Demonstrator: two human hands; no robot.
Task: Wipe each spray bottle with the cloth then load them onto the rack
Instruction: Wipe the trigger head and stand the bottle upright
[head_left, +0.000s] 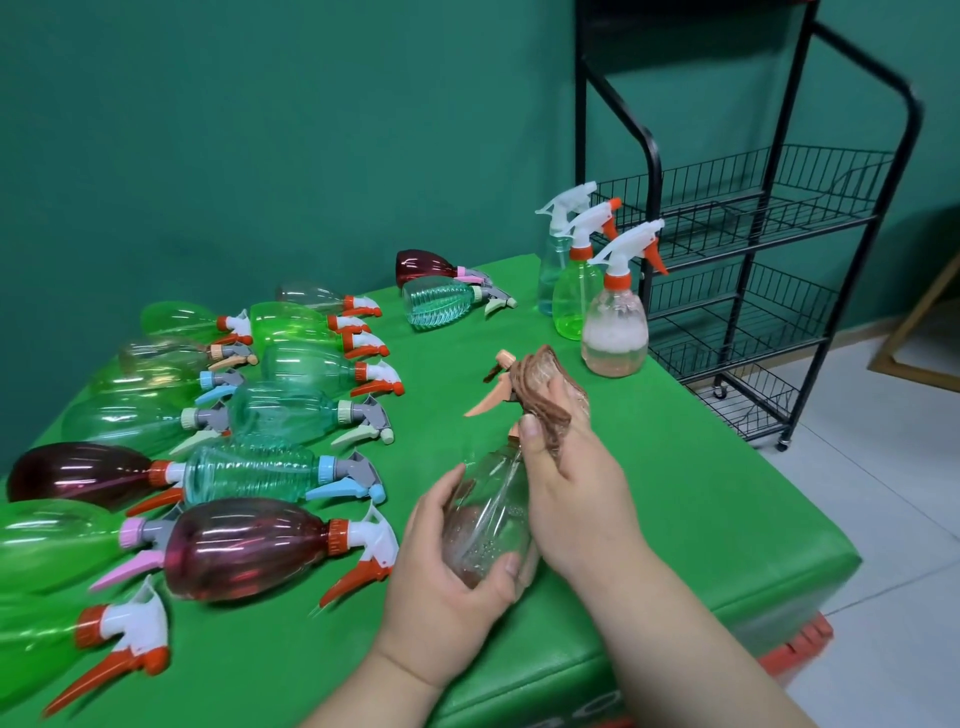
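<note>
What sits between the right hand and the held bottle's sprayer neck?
In the head view, the brown cloth, gripped by the right hand and wrapped round the neck of the clear bottle.

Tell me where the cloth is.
Head view, right of centre: the brown cloth is bunched in the right hand against the neck of the clear bottle.

Green tbl cover (675, 493), teal wall (260, 130) behind; wood frame (919, 314) on tiled floor (883, 519)

On the table (675, 493), lying bottles (280, 410) fill the left in rows, with two further bottles (441, 301) at the far edge. Three upright bottles (615, 332) stand at the far right corner, the rack (655, 171) just beyond. Front centre is the held bottle (488, 519), cloth (545, 400) at its neck.
</note>
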